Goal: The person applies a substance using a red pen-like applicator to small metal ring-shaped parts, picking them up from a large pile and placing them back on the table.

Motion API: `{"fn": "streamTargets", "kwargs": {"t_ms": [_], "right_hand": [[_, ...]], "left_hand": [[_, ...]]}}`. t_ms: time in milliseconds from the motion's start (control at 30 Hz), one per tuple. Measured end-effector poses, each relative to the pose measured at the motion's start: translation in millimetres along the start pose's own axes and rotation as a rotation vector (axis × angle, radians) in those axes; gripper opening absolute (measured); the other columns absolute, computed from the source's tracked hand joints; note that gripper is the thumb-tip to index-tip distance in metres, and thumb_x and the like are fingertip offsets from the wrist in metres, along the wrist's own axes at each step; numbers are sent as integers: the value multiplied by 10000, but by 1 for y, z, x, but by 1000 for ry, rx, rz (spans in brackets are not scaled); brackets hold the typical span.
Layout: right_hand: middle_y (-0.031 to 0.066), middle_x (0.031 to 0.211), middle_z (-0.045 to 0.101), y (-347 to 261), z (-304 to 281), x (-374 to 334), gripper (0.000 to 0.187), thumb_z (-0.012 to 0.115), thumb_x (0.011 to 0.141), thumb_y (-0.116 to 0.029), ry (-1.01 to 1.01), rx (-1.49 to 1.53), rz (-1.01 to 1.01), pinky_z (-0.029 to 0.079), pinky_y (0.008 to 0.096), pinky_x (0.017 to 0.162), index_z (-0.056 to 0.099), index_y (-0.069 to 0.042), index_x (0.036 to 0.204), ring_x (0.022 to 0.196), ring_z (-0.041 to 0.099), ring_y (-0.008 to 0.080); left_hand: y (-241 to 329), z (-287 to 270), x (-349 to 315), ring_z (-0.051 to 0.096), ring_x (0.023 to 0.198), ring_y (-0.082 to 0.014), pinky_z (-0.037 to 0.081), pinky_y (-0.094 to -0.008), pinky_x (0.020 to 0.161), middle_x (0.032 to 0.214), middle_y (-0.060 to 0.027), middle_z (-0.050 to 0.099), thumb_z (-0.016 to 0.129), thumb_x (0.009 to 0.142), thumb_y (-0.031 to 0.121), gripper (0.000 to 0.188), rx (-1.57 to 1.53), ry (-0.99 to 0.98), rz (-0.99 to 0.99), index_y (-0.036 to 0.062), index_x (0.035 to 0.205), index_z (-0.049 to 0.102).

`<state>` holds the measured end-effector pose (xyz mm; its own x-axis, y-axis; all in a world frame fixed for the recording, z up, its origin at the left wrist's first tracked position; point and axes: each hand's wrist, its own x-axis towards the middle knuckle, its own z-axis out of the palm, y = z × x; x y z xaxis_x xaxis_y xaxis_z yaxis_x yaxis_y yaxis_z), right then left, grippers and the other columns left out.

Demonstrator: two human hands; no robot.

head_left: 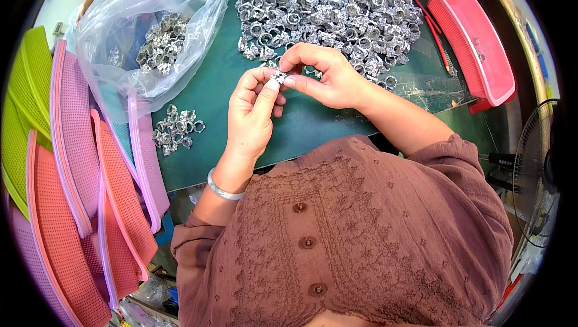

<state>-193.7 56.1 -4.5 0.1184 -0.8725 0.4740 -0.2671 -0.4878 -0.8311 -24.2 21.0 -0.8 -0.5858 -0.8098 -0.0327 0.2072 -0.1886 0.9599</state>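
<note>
the left hand (250, 110) and right hand (325, 77) pinch a silvery ring (279, 77), likely to keep it still, with the ring pile (328, 14) handy just past them.

From the head, one wide fisheye faces down on the nearby left hand (250, 110) and right hand (331, 79).

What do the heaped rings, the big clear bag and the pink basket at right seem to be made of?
Heaped rings: probably metal, shiny grey with bright glints, though coated plastic is possible.
Bag: thin, glossy plastic film, transparent and wrinkled.
Pink basket: likely moulded plastic, evenly coloured, finely textured walls.
</note>
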Motion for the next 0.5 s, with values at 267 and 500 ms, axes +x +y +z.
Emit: {"fn": "streamTargets", "kwargs": {"t_ms": [267,500], "right_hand": [[64,866,566,-1,0,0,117,586,784,-28,-3,-8,11,449,252,686,557,-3,894,750,542,126],[60,852,569,0,0,0,95,583,789,-30,-4,-12,20,450,249,679,558,-4,878,743,545,123]], "left_hand": [[-1,1,0,482,644,-36,390,-150,536,804,12,553,500,880,95,84,-18,15,2,54,940,540],[0,2,0,478,636,-34,386,-149,534,793,13,553,496,883,107,86,-17,23,-9,54,931,545]]}}
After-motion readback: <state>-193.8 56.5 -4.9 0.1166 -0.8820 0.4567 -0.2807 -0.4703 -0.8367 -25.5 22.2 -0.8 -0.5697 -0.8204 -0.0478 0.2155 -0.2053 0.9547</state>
